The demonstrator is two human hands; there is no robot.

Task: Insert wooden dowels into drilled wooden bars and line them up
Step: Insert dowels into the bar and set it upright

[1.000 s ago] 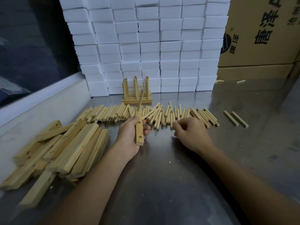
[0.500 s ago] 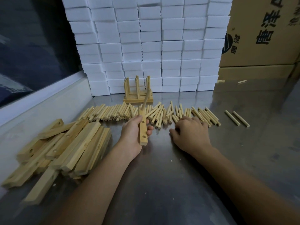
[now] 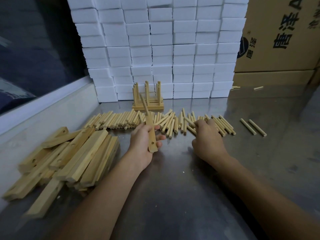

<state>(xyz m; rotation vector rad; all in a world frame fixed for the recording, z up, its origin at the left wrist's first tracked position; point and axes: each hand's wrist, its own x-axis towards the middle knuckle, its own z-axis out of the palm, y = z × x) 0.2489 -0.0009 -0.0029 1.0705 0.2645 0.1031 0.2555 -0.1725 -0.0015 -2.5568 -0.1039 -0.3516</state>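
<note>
My left hand [image 3: 143,141] grips a drilled wooden bar [image 3: 151,135] held nearly upright, with one dowel [image 3: 144,104] standing in its far end and an empty hole near its lower end. My right hand [image 3: 207,137] reaches into the row of loose dowels [image 3: 121,119] on the steel table and pinches one dowel [image 3: 189,122] with its fingertips. Behind the row, finished bars with upright dowels [image 3: 148,103] stand lined up against the white blocks. A heap of undrilled-looking and drilled bars [image 3: 69,158] lies at my left.
White foam blocks [image 3: 164,49] are stacked as a wall at the back. Cardboard boxes [image 3: 280,40] stand at the back right. Two stray dowels [image 3: 253,127] lie to the right. A raised white ledge [image 3: 52,108] borders the table's left side.
My right hand moved forward and right into the dowel row and closed its fingertips on a dowel. The bar in my left hand tilted slightly, staying in the same place.
</note>
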